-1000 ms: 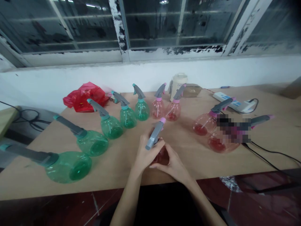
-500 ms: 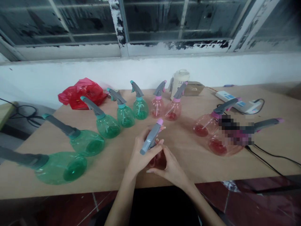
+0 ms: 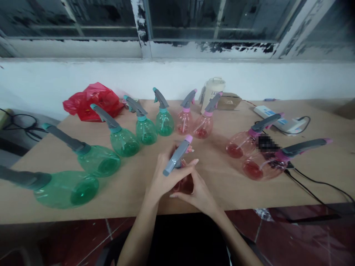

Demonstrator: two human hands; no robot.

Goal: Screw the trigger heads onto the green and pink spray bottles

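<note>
A pink spray bottle (image 3: 177, 157) with a grey trigger head stands upright near the table's front edge, between my hands. My left hand (image 3: 163, 175) is wrapped round its neck just under the head, with the thumb reaching across to the right. Lower down, my right hand (image 3: 198, 192) grips the pink body between thumb and fingers. Most of the bottle's body is hidden by my hands. Beyond it stand two more pink spray bottles (image 3: 204, 127) and a green spray bottle (image 3: 165, 123), each with a little darker colour showing at the base.
More green spray bottles (image 3: 101, 160) line the left of the table (image 3: 124, 199). Other pink spray bottles (image 3: 240, 144) stand at the right, by black cables and a power strip (image 3: 280, 120). A red plastic bag (image 3: 94, 103), a cream canister (image 3: 215, 90) and a cardboard box (image 3: 229, 101) are at the back.
The view has shifted slightly, so the bottles and the table appear a little higher. Both hands keep their hold on the pink spray bottle, with hardly any change in grip.
</note>
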